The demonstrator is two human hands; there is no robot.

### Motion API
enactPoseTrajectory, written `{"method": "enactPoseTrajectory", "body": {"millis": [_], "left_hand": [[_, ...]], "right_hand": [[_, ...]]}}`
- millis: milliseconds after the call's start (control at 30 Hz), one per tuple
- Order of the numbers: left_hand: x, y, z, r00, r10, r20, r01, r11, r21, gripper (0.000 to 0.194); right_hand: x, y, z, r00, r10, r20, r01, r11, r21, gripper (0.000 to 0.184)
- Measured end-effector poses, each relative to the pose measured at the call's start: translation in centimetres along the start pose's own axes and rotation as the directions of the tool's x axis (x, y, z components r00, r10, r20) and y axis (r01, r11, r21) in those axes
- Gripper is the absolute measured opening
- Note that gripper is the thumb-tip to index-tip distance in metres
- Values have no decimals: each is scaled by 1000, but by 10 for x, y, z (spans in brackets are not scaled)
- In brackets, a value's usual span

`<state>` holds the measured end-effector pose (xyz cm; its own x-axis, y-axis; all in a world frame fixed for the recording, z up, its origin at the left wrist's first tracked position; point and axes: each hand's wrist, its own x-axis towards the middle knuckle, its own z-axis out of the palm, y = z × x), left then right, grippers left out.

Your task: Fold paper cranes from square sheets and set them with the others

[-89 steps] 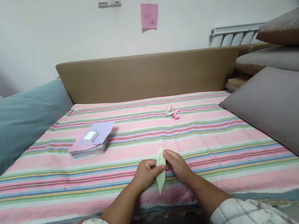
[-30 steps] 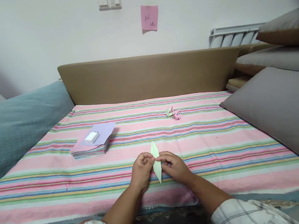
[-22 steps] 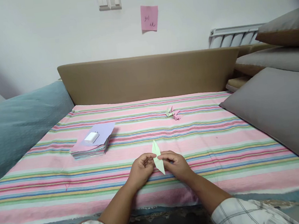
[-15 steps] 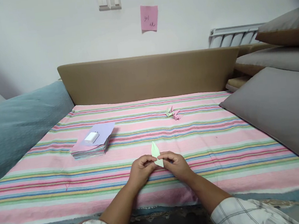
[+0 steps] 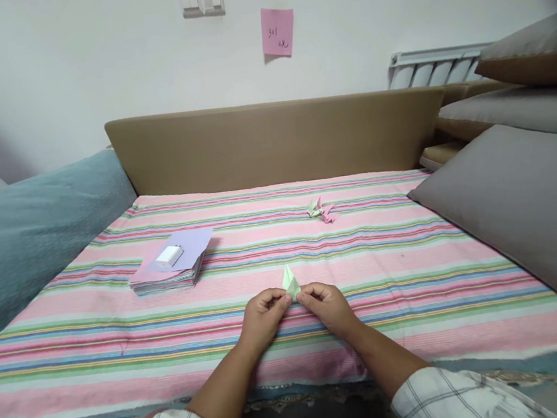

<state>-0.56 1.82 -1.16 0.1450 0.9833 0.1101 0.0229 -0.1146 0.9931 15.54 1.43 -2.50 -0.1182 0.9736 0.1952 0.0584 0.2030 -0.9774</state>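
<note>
Between my two hands is a small folded piece of pale green paper (image 5: 291, 283), its pointed tip facing away from me. My left hand (image 5: 266, 312) pinches its left edge between thumb and fingers. On the other side, my right hand (image 5: 325, 303) is closed on the right edge the same way. The lower part of the paper is folded up, and the thumbs lie at its bottom corners. Farther back lie small folded paper figures, one pale green (image 5: 314, 209) and one pink (image 5: 328, 214), touching each other.
A stack of coloured paper (image 5: 166, 282) sits to the left on the striped cloth (image 5: 397, 276), with a white charger plug (image 5: 170, 255) on top. A grey cushion (image 5: 514, 209) borders the right, a blue bolster (image 5: 44, 229) the left. Behind stands a brown backrest (image 5: 276, 143).
The lower flap of the green paper, which pointed down toward me, is now folded upward. My thumbs have moved up with it to the new bottom edge.
</note>
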Motion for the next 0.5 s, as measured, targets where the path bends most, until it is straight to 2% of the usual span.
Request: {"method": "enactPoseTrajectory", "body": {"millis": [233,500], "left_hand": [[1,0,6,998,-49,-34,46,995,-89,23],[1,-3,7,997,-54,-56,49,995,-84,26]], "right_hand": [[2,5,3,998,60,-34,-57,996,68,27],[1,5,7,995,96,-41,-92,992,91,32]]}}
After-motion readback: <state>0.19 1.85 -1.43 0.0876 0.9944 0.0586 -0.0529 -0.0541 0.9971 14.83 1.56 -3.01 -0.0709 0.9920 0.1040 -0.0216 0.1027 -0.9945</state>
